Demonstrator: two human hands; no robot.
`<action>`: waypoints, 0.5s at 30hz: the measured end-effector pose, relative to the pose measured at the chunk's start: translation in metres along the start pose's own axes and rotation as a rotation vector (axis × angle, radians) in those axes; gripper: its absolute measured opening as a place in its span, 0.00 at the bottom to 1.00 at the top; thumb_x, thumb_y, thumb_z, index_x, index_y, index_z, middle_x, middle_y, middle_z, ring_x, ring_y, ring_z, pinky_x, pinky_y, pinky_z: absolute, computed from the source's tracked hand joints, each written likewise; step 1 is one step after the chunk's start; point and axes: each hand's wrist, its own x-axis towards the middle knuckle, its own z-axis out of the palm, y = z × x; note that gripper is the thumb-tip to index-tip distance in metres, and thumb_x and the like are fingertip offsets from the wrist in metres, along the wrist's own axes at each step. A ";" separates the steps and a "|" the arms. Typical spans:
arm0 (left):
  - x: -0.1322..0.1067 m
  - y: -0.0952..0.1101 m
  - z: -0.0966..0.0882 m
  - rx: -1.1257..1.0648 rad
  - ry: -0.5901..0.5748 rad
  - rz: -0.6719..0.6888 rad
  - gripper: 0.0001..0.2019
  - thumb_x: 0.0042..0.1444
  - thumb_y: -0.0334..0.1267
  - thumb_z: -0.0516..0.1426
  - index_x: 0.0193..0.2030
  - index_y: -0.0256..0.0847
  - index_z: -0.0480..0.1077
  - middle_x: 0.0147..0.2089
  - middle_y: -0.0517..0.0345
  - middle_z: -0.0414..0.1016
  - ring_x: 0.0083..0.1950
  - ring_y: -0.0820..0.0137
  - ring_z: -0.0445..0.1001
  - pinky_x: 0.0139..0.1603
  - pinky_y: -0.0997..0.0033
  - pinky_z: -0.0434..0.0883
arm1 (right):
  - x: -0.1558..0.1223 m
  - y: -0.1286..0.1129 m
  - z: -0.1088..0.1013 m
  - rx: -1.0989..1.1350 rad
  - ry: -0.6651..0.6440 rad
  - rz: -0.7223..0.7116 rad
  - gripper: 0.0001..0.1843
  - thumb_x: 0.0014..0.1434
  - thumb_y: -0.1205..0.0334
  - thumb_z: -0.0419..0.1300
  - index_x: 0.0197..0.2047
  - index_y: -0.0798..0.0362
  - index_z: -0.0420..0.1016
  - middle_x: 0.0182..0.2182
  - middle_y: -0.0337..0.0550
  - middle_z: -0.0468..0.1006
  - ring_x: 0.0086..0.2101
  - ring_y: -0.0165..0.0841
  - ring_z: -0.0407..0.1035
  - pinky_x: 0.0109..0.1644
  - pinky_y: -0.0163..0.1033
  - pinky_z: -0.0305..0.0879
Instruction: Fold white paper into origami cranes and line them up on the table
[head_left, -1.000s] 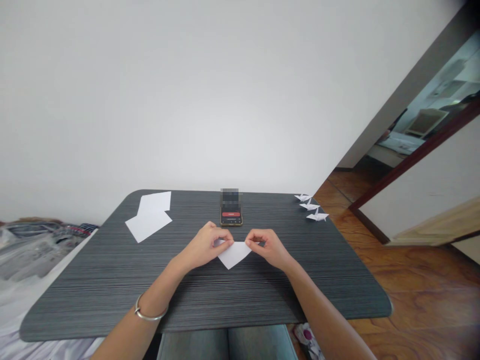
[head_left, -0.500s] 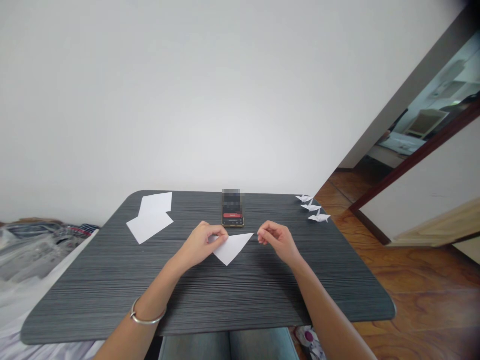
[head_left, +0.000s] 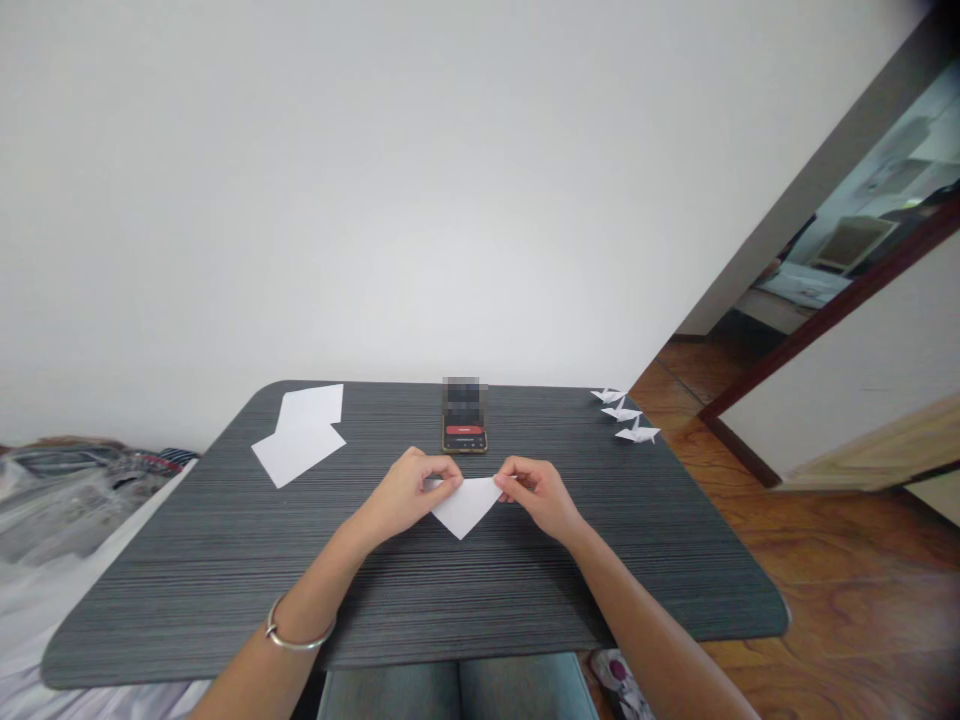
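Note:
A white paper folded into a triangle (head_left: 466, 505) lies point toward me on the dark striped table (head_left: 420, 590). My left hand (head_left: 409, 492) pinches its left corner, fingers closed on the paper. My right hand (head_left: 534, 493) pinches the right corner the same way. A silver bangle sits on my left wrist. Both hands rest near the table's middle, just in front of a phone (head_left: 464, 430).
Two flat white paper sheets (head_left: 300, 437) lie at the table's back left. Three small folded paper cranes (head_left: 627, 417) stand at the back right edge. A white wall rises behind the table. Wooden floor and an open doorway are to the right.
Half a second ago my right hand had let go of the paper and hovered apart; now it grips the right corner again and the triangle lies level between both hands.

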 end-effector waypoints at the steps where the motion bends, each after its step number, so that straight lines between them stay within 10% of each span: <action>1: 0.000 -0.002 -0.001 0.001 -0.004 -0.009 0.12 0.56 0.39 0.50 0.29 0.38 0.70 0.29 0.63 0.76 0.30 0.74 0.68 0.41 0.72 0.59 | 0.000 0.000 0.000 0.005 0.005 0.002 0.13 0.55 0.56 0.57 0.24 0.55 0.68 0.19 0.37 0.70 0.21 0.27 0.65 0.26 0.32 0.61; 15: -0.008 -0.024 -0.024 -0.148 0.052 -0.072 0.14 0.57 0.41 0.49 0.27 0.36 0.70 0.28 0.60 0.74 0.32 0.70 0.70 0.34 0.74 0.62 | 0.002 0.004 -0.010 0.121 0.101 0.059 0.13 0.52 0.55 0.59 0.23 0.55 0.69 0.17 0.36 0.69 0.20 0.27 0.63 0.25 0.32 0.60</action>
